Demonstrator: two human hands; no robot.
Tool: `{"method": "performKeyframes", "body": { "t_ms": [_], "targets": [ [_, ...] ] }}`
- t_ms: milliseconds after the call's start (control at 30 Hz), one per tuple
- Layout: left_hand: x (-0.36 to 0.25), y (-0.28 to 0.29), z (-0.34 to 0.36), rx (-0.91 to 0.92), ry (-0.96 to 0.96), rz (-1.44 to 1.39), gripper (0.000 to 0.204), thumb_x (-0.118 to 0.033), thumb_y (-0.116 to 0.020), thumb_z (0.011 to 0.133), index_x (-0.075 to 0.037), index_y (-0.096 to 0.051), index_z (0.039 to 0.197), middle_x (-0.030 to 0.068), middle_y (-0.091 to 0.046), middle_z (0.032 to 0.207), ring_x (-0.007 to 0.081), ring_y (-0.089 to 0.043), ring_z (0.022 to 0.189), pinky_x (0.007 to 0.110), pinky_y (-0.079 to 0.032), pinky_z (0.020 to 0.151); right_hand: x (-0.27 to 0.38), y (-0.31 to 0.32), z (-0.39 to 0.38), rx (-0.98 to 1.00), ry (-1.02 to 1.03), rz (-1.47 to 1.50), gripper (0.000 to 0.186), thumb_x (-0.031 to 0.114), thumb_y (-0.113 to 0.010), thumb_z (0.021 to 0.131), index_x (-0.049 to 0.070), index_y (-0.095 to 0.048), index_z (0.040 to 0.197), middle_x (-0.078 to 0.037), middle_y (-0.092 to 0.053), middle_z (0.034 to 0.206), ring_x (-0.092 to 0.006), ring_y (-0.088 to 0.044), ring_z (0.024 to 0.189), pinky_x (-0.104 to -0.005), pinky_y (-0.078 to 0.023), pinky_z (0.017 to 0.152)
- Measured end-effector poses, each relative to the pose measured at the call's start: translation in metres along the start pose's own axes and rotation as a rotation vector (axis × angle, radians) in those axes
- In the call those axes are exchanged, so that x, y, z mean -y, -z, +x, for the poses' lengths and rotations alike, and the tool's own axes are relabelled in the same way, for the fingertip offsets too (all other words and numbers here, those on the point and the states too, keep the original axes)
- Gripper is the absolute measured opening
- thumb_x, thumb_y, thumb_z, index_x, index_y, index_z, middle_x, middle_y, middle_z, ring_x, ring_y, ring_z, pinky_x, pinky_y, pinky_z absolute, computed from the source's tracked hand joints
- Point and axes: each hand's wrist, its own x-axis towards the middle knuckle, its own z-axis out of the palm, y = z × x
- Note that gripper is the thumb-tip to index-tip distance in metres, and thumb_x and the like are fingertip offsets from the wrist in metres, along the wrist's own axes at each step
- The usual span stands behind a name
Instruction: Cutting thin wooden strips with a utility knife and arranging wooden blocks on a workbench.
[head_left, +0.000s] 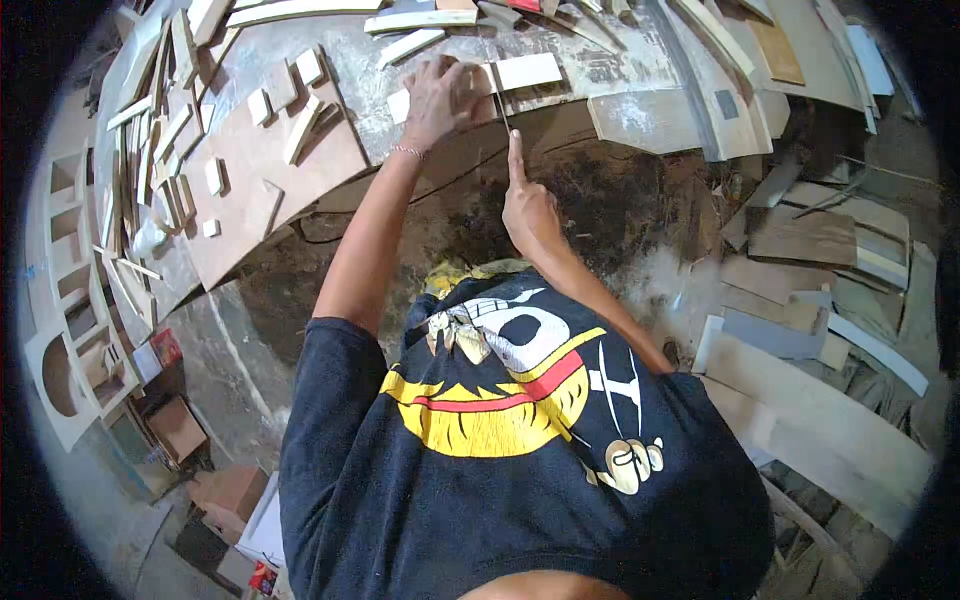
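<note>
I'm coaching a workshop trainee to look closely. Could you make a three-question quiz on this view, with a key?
1. Choose: the left grip rests on A) the floor, B) a pale wooden strip, C) a dark shirt.
2. True or false: the thin dark blade runs lengthwise along that strip.
3. Fill in: the right grip has its ____ finger stretched out toward the blade.
Key: 1 B; 2 false, it crosses the strip; 3 index.

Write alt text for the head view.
A person's left hand rests on a pale wood strip on a workbench; the right hand, index finger extended, apparently holds a thin saw-like blade across it. Wood offcuts lie nearby.
</note>
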Motion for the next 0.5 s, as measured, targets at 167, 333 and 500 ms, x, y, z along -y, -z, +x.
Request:
{"method": "performKeyframes", "body": {
  "t_ms": [167, 333, 500],
  "targets": [
    [0.001, 0.011, 0.005, 0.049, -0.056, 0.072, 0.060, -0.020, -0.074, 0.054, -0.010, -0.050, 0.107, 0.0108, -0.044, 0.106, 0.0297, -0.041, 0.098, 0.044, -0.031, 0.080, 0.006, 0.000, -0.005, -0.038, -0.086, -0.043, 0.073, 0.002, -0.043, 0.075, 0.009, 0.001, 0.133, -0.021, -0.053, 0.054, -0.0342, -0.054, 0.047, -0.0426, -0.042, 0.044],
    [-0.010, 0.014, 0.010, -0.058, -0.156, -0.002, 0.042, -0.028, -0.065, 0.066, -0.013, -0.054, 0.103, 0.0086, -0.047, 0.100, 0.0271, -0.042, 0.092, 0.041, -0.031, 0.073, 0.011, -0.005, -0.009, -0.120, -0.128, -0.039, 0.074, 0.003, -0.044, 0.076, 0.011, 0.000, 0.134, -0.018, -0.052, 0.050, -0.0312, -0.053, 0.043, -0.0397, -0.042, 0.040],
    [-0.012, 0.017, 0.008, -0.019, -0.155, 0.000, 0.037, -0.026, -0.061, 0.068, -0.020, -0.056, 0.104, 0.0064, -0.047, 0.100, 0.0259, -0.042, 0.091, 0.041, -0.030, 0.074, 0.016, -0.013, -0.009, -0.154, -0.129, -0.046, 0.072, 0.001, -0.043, 0.076, 0.011, -0.003, 0.134, -0.018, -0.050, 0.048, -0.0303, -0.051, 0.041, -0.0388, -0.040, 0.038]
  ]
}}
